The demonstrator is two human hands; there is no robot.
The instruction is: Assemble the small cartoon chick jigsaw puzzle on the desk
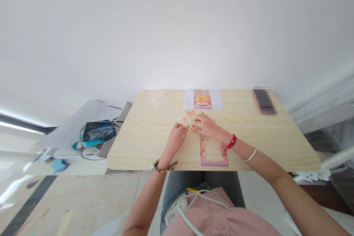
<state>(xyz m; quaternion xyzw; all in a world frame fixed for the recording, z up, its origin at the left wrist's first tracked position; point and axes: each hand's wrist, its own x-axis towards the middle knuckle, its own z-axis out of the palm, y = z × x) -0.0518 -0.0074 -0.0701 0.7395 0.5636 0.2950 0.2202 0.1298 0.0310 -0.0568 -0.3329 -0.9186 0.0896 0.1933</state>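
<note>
A partly built jigsaw puzzle (215, 163) lies near the table's front edge, its pink-purple border joined around an open middle. Just beyond its upper left corner, my left hand (178, 135) and my right hand (207, 125) meet with pinched fingers. Between their fingertips is a small yellow-orange jigsaw piece (190, 129); how each finger grips it is too small to see clearly. Several loose pieces (190, 113) are scattered past the hands, some partly hidden by my right hand. Behind them, a white sheet (189, 99) carries a printed picture (202, 99) of a yellow character.
The pale wooden table (155, 143) stands against a white wall. A clear plastic bag (159, 98) lies at its back left and a dark phone (264, 100), blurred out, at the back right. A white cable (188, 221) crosses my lap.
</note>
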